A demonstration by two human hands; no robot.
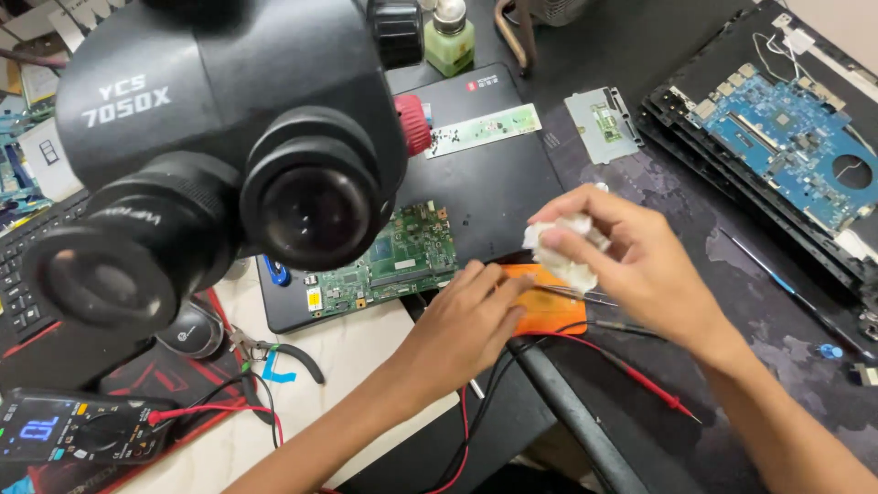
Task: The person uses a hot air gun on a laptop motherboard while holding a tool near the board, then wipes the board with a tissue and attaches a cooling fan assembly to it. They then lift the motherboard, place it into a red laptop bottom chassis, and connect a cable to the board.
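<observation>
My right hand [631, 261] is closed around a crumpled white tissue [560, 249], held just above an orange pad [549, 311] on the dark mat. Thin metal tweezers [578, 294] lie across the pad under the tissue. My left hand [462, 325] rests on the pad's left edge, fingers stretched flat and touching it, holding nothing. A green circuit board [389, 265] lies on a black platform just left of my left hand, beneath the black stereo microscope [210, 146].
An opened laptop with a blue board [786, 146] sits at the far right. A multimeter [73, 430] with red and black leads lies at the lower left beside pliers [274, 352]. A green bottle [448, 41], a strip board [483, 130] and a small plate [604, 123] lie at the back.
</observation>
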